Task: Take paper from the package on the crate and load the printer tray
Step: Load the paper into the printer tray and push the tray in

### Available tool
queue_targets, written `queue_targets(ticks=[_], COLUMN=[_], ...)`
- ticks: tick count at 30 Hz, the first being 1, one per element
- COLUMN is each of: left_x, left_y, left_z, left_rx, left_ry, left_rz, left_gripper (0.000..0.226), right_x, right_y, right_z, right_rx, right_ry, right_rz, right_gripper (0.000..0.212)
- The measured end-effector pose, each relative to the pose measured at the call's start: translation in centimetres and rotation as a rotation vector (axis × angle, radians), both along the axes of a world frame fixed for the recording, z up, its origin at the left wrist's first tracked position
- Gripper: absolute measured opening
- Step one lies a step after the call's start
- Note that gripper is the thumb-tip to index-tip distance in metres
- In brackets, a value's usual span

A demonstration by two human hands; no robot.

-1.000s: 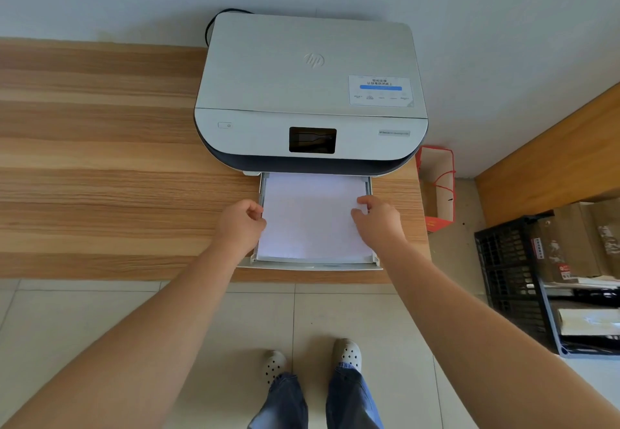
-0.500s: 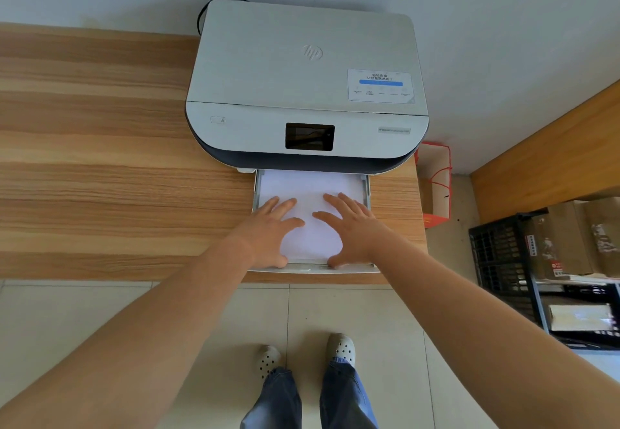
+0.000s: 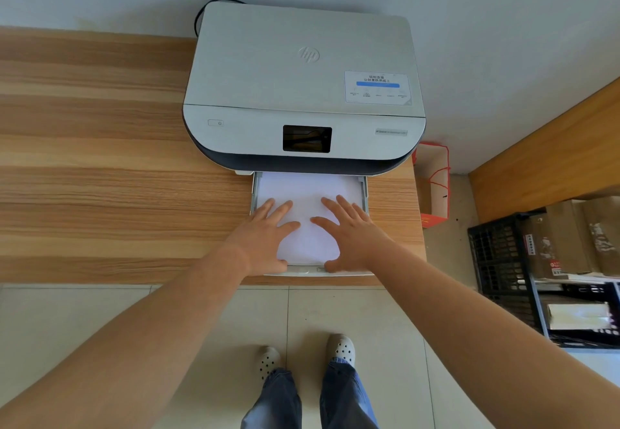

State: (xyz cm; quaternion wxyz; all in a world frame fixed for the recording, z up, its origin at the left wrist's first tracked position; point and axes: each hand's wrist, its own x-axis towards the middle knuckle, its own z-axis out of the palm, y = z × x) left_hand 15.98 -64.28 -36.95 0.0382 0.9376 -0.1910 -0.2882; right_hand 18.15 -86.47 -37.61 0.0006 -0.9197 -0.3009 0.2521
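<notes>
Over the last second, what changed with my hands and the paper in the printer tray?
Both hands let go of the paper's side edges and moved inward. The left hand and right hand now lie flat, fingers spread, on the paper. The tray stays pulled out, and the printer stays where it was on the desk.

Bare forearms, blue jeans (image 3: 345, 395), and pale perforated shoes (image 3: 341, 349), probably foam clogs.

Both hands, left hand (image 3: 265, 240) and right hand (image 3: 352, 237), are lying flat with fingers spread on the paper (image 3: 307, 200) in the printer (image 3: 302, 93) tray (image 3: 365, 194).
</notes>
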Motion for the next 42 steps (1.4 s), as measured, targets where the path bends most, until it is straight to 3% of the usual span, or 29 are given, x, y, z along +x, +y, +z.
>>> queue_targets(ticks=[29, 33, 38, 42], left_x=[-0.7, -0.4, 0.7, 1.0], left_y=[0.3, 1.8, 3.5, 4.0], left_z=[0.3, 1.1, 2.6, 2.4], left_rx=[-0.033, -0.197, -0.34, -0.301], left_ry=[-0.017, -0.082, -0.254, -0.136], left_rz=[-0.042, 0.063, 0.408, 0.619], left_gripper=[0.078, 0.066, 0.042, 0.027], right_x=[-1.3, -1.3, 0.0, 1.6], right_y=[0.9, 0.3, -1.1, -1.9], right_z=[0.8, 2.5, 3.7, 3.3], right_rx=[0.042, 0.2, 0.287, 0.23], right_ry=[0.051, 0.045, 0.011, 0.054], right_rz=[-0.133, -0.351, -0.695, -0.848], right_gripper=[0.089, 0.072, 0.05, 0.033])
